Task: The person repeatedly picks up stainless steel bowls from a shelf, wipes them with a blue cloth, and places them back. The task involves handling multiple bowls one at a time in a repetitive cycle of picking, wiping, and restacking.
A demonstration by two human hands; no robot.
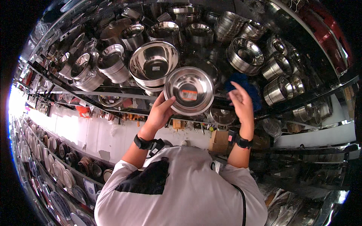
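My left hand (160, 113) grips the lower left rim of a shiny stainless steel bowl (189, 84), thumb on the inside edge. The bowl tilts towards me and has an orange-edged label (189, 95) on its inner bottom. To the right, my right hand (241, 103) is raised with its fingers apart and no object visible between them. A blue cloth (239, 80) shows just behind that hand; whether they touch cannot be told. Past the held bowl's upper left side stands a larger steel bowl (154, 58) on a stack, with a small white label inside.
Stacked steel bowls and basins crowd the dark shelf, including a stack at right (246, 53) and one at left (111, 62). The shelf's front rail (113, 93) runs below the left stacks. A cardboard box (219, 141) stands low by my right forearm; plates (68, 178) fill racks at lower left.
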